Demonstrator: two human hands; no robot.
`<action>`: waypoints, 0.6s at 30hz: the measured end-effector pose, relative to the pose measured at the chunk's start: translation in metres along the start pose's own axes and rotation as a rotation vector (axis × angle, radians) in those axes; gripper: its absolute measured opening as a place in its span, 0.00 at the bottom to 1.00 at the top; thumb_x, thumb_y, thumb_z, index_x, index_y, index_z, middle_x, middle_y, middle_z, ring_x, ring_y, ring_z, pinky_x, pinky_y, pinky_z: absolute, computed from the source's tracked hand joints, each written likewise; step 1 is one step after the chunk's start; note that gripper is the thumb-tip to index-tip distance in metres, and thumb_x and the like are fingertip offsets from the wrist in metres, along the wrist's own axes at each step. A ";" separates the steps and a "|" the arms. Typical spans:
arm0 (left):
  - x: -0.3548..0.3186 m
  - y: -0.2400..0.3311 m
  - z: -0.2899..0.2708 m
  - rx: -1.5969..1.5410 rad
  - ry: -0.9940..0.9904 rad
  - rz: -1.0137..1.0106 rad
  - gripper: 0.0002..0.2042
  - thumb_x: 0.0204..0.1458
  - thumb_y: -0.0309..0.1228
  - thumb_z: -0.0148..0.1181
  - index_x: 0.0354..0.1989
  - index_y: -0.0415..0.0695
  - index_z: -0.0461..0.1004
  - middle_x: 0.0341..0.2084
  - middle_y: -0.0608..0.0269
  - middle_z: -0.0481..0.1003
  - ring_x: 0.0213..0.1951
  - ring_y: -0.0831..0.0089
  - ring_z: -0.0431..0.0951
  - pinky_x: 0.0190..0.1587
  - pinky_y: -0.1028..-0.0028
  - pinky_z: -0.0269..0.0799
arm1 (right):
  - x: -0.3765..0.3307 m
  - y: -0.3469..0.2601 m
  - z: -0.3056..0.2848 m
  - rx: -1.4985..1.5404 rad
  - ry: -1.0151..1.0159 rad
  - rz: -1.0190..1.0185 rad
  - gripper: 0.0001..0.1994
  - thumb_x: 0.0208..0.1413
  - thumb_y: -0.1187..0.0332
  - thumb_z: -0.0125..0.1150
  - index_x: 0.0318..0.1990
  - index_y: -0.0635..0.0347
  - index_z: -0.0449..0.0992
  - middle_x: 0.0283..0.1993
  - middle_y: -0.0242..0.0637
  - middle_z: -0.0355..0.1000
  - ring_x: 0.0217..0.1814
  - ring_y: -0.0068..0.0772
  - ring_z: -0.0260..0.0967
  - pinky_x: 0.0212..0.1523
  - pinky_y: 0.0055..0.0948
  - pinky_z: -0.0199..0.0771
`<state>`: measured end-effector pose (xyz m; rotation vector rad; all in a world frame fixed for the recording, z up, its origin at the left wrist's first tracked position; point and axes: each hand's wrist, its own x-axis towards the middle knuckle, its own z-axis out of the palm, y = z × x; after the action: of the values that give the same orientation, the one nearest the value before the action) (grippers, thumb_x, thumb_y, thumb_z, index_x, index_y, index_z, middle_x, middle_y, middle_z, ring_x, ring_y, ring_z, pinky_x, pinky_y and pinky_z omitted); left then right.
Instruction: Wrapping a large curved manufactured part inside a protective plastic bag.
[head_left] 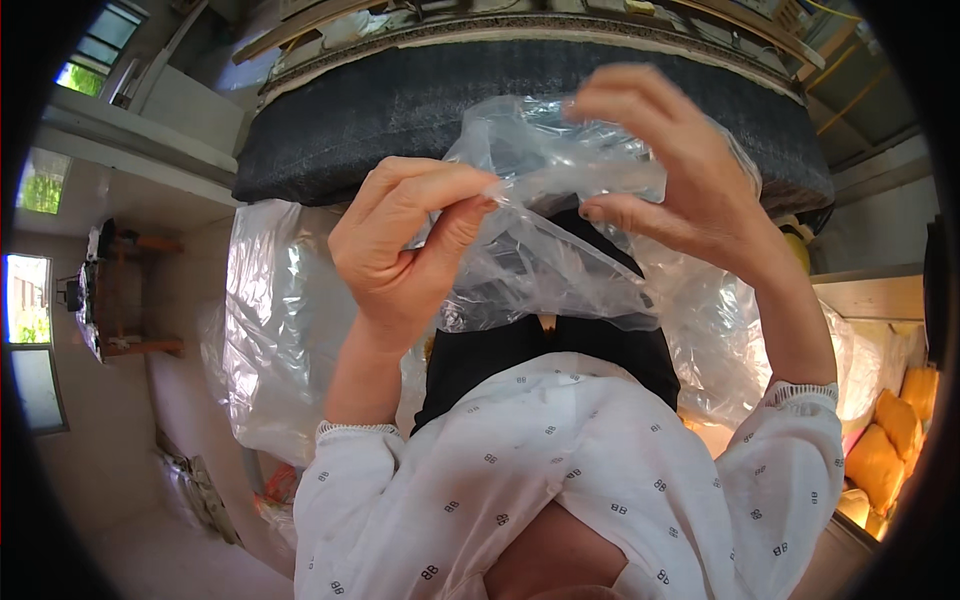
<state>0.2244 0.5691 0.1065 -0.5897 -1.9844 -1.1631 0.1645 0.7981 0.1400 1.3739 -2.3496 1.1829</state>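
Thin clear plastic (560, 265), which looks like a bag or loose sheet, hangs crumpled in front of me over my lap. My left hand (405, 230) pinches its upper edge between thumb and fingers. To the right, my right hand (680, 160) is raised beside the plastic, thumb and fingers spread apart in a wide curve. Its fingertips are slightly blurred; nothing shows gripped between them. More of the film lies behind that hand, against the dark padded front of the bench.
A bench with a dark cloth-like front (350, 120) stretches across ahead of me. Large heaps of clear plastic (265, 310) lie at my left and right sides. Orange-yellow packages (885, 450) sit at the far right. A wooden shelf (145, 295) stands by the left wall.
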 end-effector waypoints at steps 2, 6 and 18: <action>0.002 0.007 -0.005 -0.021 0.020 -0.082 0.07 0.40 0.18 0.65 0.30 0.40 0.78 0.25 0.64 0.75 0.28 0.78 0.73 0.29 0.81 0.67 | -0.007 0.004 0.004 0.338 -0.253 0.235 0.07 0.49 0.74 0.59 0.36 0.63 0.73 0.26 0.33 0.71 0.26 0.25 0.66 0.30 0.22 0.67; 0.007 -0.004 -0.012 -0.164 0.064 -0.064 0.05 0.46 0.18 0.59 0.32 0.38 0.74 0.33 0.60 0.73 0.33 0.73 0.74 0.37 0.76 0.71 | -0.026 -0.013 0.002 0.580 -0.383 0.378 0.05 0.54 0.74 0.54 0.37 0.63 0.72 0.28 0.30 0.72 0.28 0.18 0.65 0.30 0.19 0.65; 0.050 -0.168 -0.105 -0.214 0.307 -0.330 0.08 0.57 0.32 0.50 0.41 0.44 0.64 0.29 0.68 0.65 0.19 0.87 0.60 0.17 0.87 0.53 | -0.396 0.109 -0.033 -0.170 -1.195 1.066 0.16 0.43 0.51 0.59 0.35 0.50 0.78 0.37 0.39 0.75 0.42 0.44 0.71 0.45 0.38 0.70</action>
<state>0.1157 0.3969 0.0887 -0.1716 -1.7440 -1.5774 0.2918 1.1107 -0.0964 0.7361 -4.1617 0.0484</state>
